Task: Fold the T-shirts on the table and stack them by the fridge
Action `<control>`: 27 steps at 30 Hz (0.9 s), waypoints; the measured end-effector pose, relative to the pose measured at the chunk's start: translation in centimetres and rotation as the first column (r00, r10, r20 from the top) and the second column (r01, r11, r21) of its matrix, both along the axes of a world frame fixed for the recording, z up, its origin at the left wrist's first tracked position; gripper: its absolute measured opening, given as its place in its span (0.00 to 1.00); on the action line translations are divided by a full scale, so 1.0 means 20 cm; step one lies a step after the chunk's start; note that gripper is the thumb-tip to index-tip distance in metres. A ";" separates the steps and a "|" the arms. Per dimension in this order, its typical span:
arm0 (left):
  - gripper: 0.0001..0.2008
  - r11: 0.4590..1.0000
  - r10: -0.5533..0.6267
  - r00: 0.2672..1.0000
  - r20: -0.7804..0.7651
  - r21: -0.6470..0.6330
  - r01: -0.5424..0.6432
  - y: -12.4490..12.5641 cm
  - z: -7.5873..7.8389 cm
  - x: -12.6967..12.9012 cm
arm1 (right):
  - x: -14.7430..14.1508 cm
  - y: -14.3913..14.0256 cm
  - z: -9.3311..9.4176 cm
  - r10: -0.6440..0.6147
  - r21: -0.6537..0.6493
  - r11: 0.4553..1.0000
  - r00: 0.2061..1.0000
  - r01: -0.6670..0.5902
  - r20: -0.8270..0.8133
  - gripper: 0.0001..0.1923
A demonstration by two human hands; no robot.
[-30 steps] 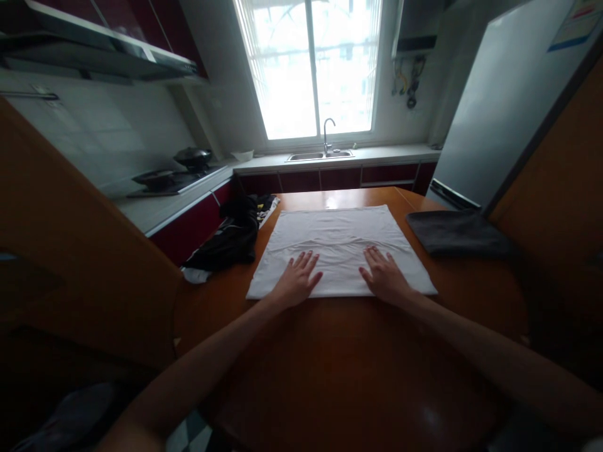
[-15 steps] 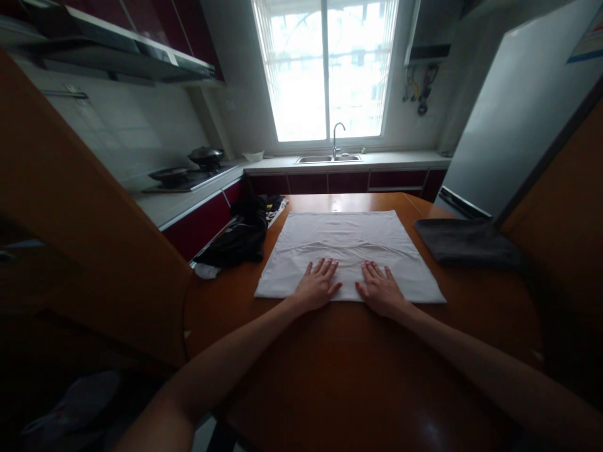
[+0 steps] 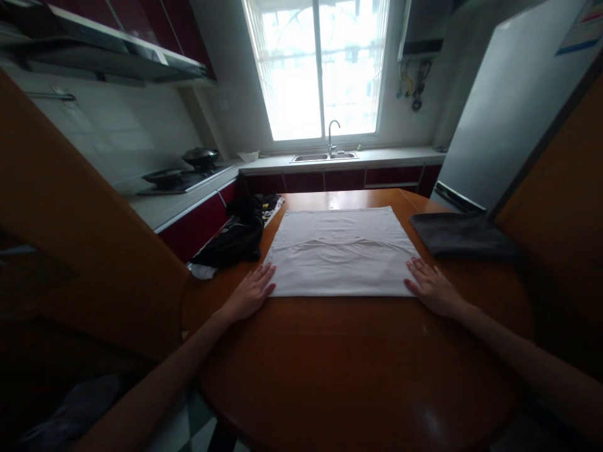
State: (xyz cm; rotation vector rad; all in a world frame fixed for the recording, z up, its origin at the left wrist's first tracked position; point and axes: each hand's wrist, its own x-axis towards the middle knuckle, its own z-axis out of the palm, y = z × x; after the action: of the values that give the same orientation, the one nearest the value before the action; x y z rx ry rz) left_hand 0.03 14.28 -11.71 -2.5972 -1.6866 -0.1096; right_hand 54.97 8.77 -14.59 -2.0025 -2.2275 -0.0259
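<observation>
A white folded garment [image 3: 339, 270], perhaps a shirt, lies flat on the brown wooden table [image 3: 348, 358], with a curved ridge of wrinkles across its middle. My left hand [image 3: 250, 290] rests flat at its near left corner, fingers stretched out over the edge. At the near right corner lies my right hand [image 3: 432, 285], also flat, its fingertips touching the cloth. Neither hand grips anything.
Dark clothes [image 3: 238, 235] are heaped at the table's left edge. On the right lies a folded dark grey cloth [image 3: 464, 235]. Beyond the table are a counter with a sink [image 3: 325, 157], a stove with pans [image 3: 200, 157] and a fridge [image 3: 509, 107].
Both hands have slid apart from the middle of the white garment to its left and right near corners. The view has shifted slightly.
</observation>
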 end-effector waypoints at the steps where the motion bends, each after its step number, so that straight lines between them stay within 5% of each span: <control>1: 0.30 1.000 -0.015 1.000 0.009 -0.005 0.015 0.00 0.00 -0.02 | 0.02 0.00 -0.01 0.004 0.002 1.000 1.000 -0.004 -0.001 0.35; 5: 0.31 0.994 -0.103 0.993 0.054 -0.021 0.104 -0.01 0.02 -0.09 | 0.10 -0.03 -0.01 0.033 -0.004 0.999 0.999 -0.033 -0.012 0.36; 11: 0.31 0.966 -0.259 0.962 0.090 0.042 0.256 -0.05 0.06 -0.20 | 0.20 -0.08 0.05 0.247 0.012 0.969 0.968 -0.247 -0.052 0.37; 15: 0.24 0.941 -0.336 0.940 0.051 0.045 0.334 -0.10 0.10 -0.18 | 0.21 -0.11 0.15 0.387 0.045 0.922 0.921 -0.386 -0.033 0.26; 20: 0.30 0.912 -0.409 0.912 -0.016 0.027 0.409 -0.15 0.17 -0.13 | 0.21 -0.16 0.21 0.522 0.139 0.839 0.851 -0.525 0.063 0.20; 23: 0.32 0.899 -0.432 0.901 -0.042 0.054 0.434 -0.13 0.20 -0.11 | 0.22 -0.17 0.21 0.540 0.258 0.782 0.823 -0.567 0.175 0.21; 27: 0.27 0.889 -0.436 0.900 0.010 0.164 0.428 -0.08 0.16 -0.12 | 0.24 -0.17 0.19 0.483 0.319 0.779 0.841 -0.539 0.244 0.18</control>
State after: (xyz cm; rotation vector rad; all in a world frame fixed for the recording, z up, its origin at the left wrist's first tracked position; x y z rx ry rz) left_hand -2.46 12.70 -8.48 -2.8116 -1.0254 -0.3066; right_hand 59.70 5.33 -10.88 -1.1848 -2.5445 -0.5179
